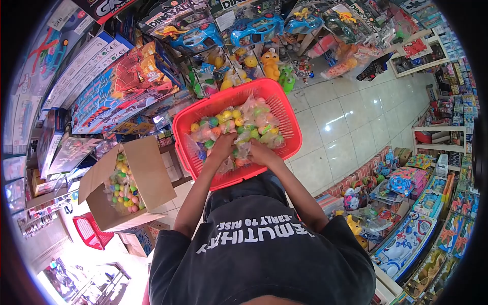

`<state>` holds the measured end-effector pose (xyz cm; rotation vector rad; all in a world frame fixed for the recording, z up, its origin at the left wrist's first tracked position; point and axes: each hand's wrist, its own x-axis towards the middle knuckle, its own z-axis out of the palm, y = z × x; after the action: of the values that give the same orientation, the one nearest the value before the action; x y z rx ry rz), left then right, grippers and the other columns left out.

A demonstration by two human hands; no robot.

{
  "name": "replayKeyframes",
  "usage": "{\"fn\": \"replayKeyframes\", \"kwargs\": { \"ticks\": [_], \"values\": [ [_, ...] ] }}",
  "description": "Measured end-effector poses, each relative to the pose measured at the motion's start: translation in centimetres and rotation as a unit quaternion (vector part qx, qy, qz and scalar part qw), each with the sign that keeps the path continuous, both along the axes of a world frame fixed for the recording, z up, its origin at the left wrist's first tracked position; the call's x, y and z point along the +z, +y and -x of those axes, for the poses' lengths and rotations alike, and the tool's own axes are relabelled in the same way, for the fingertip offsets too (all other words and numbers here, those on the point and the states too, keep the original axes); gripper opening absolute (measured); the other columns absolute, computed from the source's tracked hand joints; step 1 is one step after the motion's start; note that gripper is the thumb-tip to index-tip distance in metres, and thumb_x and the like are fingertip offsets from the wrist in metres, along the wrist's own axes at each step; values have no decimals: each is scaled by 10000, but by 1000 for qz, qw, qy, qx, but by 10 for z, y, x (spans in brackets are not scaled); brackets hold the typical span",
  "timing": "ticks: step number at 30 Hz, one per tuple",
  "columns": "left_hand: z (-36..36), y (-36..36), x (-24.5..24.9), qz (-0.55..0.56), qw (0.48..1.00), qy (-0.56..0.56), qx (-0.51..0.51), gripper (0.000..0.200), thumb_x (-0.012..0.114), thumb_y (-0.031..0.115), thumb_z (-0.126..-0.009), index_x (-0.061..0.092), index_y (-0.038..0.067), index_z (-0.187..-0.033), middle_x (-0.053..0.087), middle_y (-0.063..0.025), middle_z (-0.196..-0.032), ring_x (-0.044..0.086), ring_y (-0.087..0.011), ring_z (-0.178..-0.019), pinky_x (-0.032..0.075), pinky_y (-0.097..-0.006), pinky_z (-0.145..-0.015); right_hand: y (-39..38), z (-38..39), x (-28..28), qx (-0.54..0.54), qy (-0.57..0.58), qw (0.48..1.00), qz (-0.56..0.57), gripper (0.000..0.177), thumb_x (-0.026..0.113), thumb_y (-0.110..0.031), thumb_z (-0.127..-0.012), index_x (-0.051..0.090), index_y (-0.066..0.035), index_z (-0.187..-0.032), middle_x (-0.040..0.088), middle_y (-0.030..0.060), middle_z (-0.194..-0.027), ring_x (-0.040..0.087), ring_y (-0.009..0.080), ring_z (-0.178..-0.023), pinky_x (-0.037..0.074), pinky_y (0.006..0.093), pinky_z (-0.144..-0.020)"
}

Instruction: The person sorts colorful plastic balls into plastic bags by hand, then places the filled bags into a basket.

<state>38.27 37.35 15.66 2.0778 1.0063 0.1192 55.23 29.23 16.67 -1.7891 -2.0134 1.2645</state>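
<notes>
A red plastic basket (292, 119) sits in front of my body and holds clear plastic bags of small colourful balls (231, 118). Both hands reach into it. My left hand (222, 147) is over the bags left of the middle, its fingers bent down among them. Just right of it, my right hand (258, 152) has its fingers curled at the clear plastic of a bag. What the fingertips hold is too small to make out. An open cardboard box (150, 175) at the lower left holds more bagged balls (122, 190).
Boxed toys (119, 86) are stacked at the left. Packaged toys (256, 30) hang beyond the basket. Tiled floor (345, 117) shows to the right, with toy shelves (406, 239) at the lower right. Another red basket (92, 231) stands at the lower left.
</notes>
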Motion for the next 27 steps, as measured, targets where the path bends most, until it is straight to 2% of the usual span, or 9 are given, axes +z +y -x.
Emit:
{"fn": "replayKeyframes", "kwargs": {
  "ticks": [5, 11, 13, 14, 19, 20, 22, 26, 27],
  "values": [
    [7, 4, 2, 0, 999, -14, -46, 378, 657, 105, -641, 551, -6, -986, 576, -198, -882, 565, -340, -882, 443, -402, -775, 13, -12, -6, 51, 64, 996, -46, 474, 600, -85, -716, 497, -98, -1179, 520, 194, -1065, 515, 349, -1011, 422, 387, -893],
    [15, 8, -7, 17, 997, -34, -71, 461, 669, 111, -636, 541, 3, -1065, 570, -193, -995, 549, -334, -945, 442, -391, -816, 22, -15, -2, -5, 160, 975, 154, 441, 555, -29, -719, 495, -59, -1155, 542, 168, -1044, 598, 240, -841, 524, 344, -608],
    [17, 10, -6, 27, 996, -24, -78, 495, 670, 109, -635, 536, 8, -1100, 569, -190, -1024, 547, -333, -964, 438, -383, -842, 24, -13, -15, 137, 140, 969, -153, 461, 560, -19, -717, 486, -58, -1171, 541, 150, -1050, 600, 202, -848, 528, 313, -536],
    [19, 9, -5, 28, 996, -29, -84, 523, 674, 106, -630, 529, 10, -1123, 560, -190, -1060, 538, -329, -992, 429, -378, -868, 23, -16, -20, 138, 139, 968, -154, 461, 560, -19, -717, 486, -58, -1171, 541, 150, -1050, 600, 202, -848, 528, 313, -536],
    [27, 4, 8, 50, 992, -60, -97, 582, 683, 104, -621, 511, 15, -1170, 529, -187, -1144, 509, -321, -1058, 404, -370, -921, 20, -14, 36, -27, 131, 978, 161, 434, 596, -73, -720, 491, -36, -1140, 519, 189, -1116, 577, 284, -951, 518, 350, -716],
    [28, 1, 15, 73, 991, -56, -93, 583, 683, 104, -622, 510, 17, -1172, 519, -182, -1154, 504, -321, -1064, 404, -369, -923, 14, -14, 18, -26, 130, 978, 160, 434, 596, -73, -720, 491, -36, -1140, 519, 189, -1116, 577, 284, -951, 518, 350, -716],
    [29, -3, 20, 95, 990, -53, -92, 584, 682, 103, -624, 508, 18, -1175, 509, -176, -1164, 499, -320, -1070, 403, -368, -924, 2, -10, -21, -9, -83, 990, -117, 373, 612, -102, -717, 546, -29, -1077, 568, 190, -1058, 614, 288, -846, 501, 344, -745],
    [29, -5, 7, 57, 991, -59, -107, 572, 679, 109, -634, 512, 28, -1174, 492, -160, -1166, 482, -310, -1091, 400, -358, -926, 6, -9, 9, 25, -112, 993, 31, 297, 632, -119, -712, 602, -19, -990, 628, 163, -931, 633, 242, -776, 500, 315, -702],
    [29, -5, 7, 41, 991, -53, -118, 565, 677, 110, -638, 513, 32, -1173, 490, -156, -1164, 478, -307, -1096, 400, -356, -926, 5, -10, 14, 18, -26, 998, 54, 259, 637, -123, -712, 616, -11, -945, 639, 144, -865, 633, 222, -770, 494, 308, -696]
  ]
}}
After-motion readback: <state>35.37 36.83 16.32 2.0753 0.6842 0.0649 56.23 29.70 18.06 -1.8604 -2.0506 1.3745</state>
